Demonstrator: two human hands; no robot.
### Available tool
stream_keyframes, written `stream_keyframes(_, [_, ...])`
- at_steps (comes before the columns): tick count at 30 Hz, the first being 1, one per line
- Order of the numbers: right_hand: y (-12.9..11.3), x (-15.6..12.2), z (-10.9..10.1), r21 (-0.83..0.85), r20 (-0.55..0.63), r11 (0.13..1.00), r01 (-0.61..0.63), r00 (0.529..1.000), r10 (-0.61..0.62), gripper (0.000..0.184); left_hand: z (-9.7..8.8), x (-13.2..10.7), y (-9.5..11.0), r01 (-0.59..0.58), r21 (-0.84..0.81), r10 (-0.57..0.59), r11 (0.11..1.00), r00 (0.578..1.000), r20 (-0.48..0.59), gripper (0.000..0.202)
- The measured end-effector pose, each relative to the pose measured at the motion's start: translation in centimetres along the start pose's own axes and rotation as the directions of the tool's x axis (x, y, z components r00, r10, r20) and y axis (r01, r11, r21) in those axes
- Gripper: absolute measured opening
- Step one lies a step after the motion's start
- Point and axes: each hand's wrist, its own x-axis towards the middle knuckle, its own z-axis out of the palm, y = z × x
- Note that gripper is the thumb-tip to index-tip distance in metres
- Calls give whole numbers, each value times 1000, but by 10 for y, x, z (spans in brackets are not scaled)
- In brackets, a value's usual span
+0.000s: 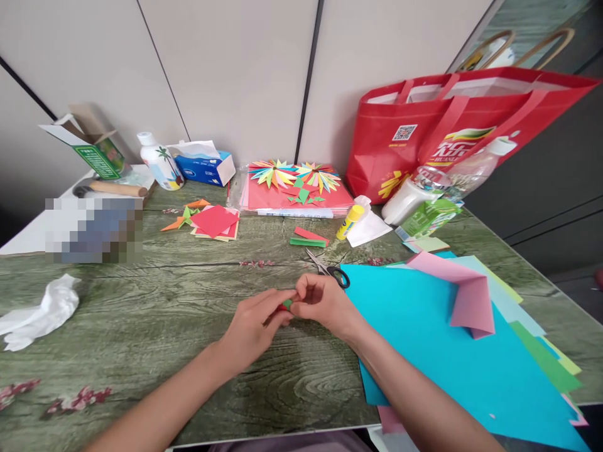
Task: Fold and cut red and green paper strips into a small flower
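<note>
My left hand (257, 323) and my right hand (327, 306) meet over the middle of the table. Their fingertips are closed on a small red and green folded paper piece (287, 304), mostly hidden by the fingers. Just beyond my right hand lie scissors (323, 265) with black handles. Behind them are a green paper strip (307, 242) and a red paper strip (311, 235). A yellow glue stick (349, 222) stands tilted by a white tissue (370, 227). Under my right forearm spreads a large blue paper sheet (424, 333).
A folded pink paper (471, 301) rests on the sheets. Starburst paper shapes (273, 174) top a red packet at the back. Red paper squares (215, 221) lie left of centre, a crumpled tissue (44, 314) at far left. A red bag (386, 138) stands behind bottles.
</note>
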Motion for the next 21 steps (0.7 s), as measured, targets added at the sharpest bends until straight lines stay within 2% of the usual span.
stream_keyframes(4, [-1,0,-1,13,-27,1000,17,1000,-16,22,-2,2,0,95,-104,-95,990,995,7,28])
stream_keyframes(7, [-1,0,0,5,-28,1000,29,999,-29,22,-3,4,1,171,-241,-170,956,985,22,25])
stream_keyframes(11, [-3,-1,-1,-22,-42,997,74,996,-75,20,-2,6,6,279,-413,-298,867,954,18,21])
stream_keyframes(16, [-8,-2,-5,-56,52,989,140,989,-137,13,-4,9,10,355,-550,-414,756,910,19,21])
stream_keyframes(21, [-10,-3,-9,-237,98,932,275,961,-259,10,-6,11,10,431,-621,-496,655,865,77,27])
